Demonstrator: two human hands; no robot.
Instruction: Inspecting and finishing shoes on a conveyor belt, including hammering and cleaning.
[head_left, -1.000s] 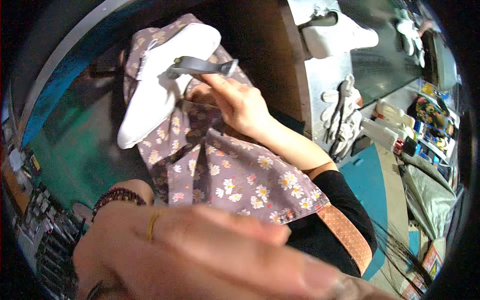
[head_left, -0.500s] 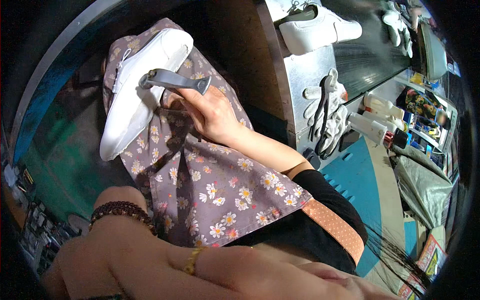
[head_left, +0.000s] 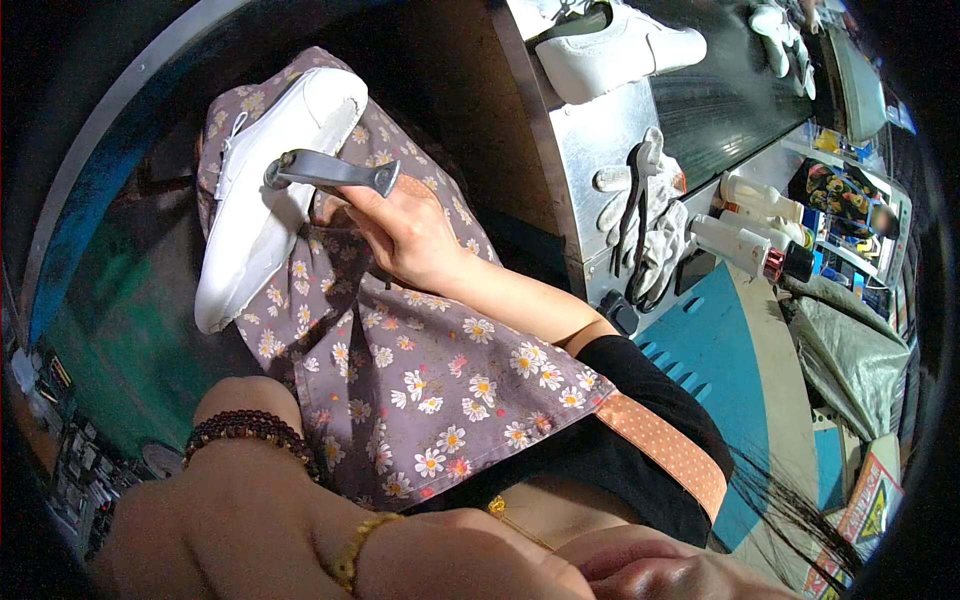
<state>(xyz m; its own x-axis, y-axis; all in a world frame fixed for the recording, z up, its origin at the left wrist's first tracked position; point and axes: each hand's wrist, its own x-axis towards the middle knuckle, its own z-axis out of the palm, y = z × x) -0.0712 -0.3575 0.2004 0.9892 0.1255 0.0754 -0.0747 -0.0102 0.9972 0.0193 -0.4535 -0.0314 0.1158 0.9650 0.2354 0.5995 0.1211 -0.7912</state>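
Note:
A white lace-up shoe lies tilted across my lap on a grey flowered apron, its sole edge turned toward my right hand. My right hand is closed beside the shoe, at a grey metal tool that looks like a hammer head, with one flared end. The tool's rounded end is over the side of the shoe; the lower fingers and any handle are hidden. Raised close to the camera, my left hand wears a dark bead bracelet and a gold ring. Its fingertips run out of the picture.
On the metal bench to the right stands another white shoe. White work gloves lie there too, near several bottles. More white shoes sit on the dark belt farther off. A grey-green cloth hangs beyond.
The whole view has shifted a little, so the bench and shoe sit slightly farther left. My left hand has moved slightly down in the picture. The right hand stays at the tool.

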